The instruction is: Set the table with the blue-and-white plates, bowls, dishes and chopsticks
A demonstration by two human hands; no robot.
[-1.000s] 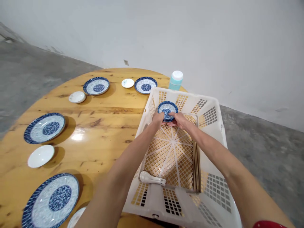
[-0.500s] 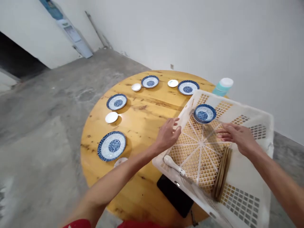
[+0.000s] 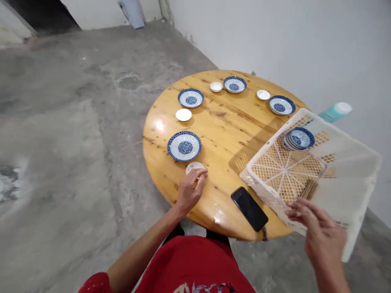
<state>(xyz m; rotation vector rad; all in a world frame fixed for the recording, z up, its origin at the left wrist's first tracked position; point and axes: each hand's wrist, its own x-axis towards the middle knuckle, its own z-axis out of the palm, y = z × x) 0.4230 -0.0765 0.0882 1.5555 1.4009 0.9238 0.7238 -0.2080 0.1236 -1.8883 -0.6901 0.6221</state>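
My left hand (image 3: 191, 188) is over the near edge of a small white dish (image 3: 194, 166), its fingers curled and tips together. Whether it touches the dish or holds something small is hidden. Just beyond lies a blue-and-white plate (image 3: 185, 146). My right hand (image 3: 320, 230) is by the near side of a white plastic basket (image 3: 351, 183), fingers loosely bent and apart, with nothing visible in them. Inside the basket are a stack of blue-and-white bowls (image 3: 301, 138) and a bundle of thin brown sticks (image 3: 310, 189), partly hidden.
More plates, such as one at the back (image 3: 234, 84), and small white dishes (image 3: 183, 114) line the round wooden table (image 3: 222, 142). A black phone (image 3: 249, 208) lies near the front edge. Behind the basket is a turquoise bottle (image 3: 332, 112) with a white cap.
My left hand has moved from the basket's rim to the near small dish. My right hand has come back toward me from inside the basket. The white spoon is out of sight. The view has shifted.
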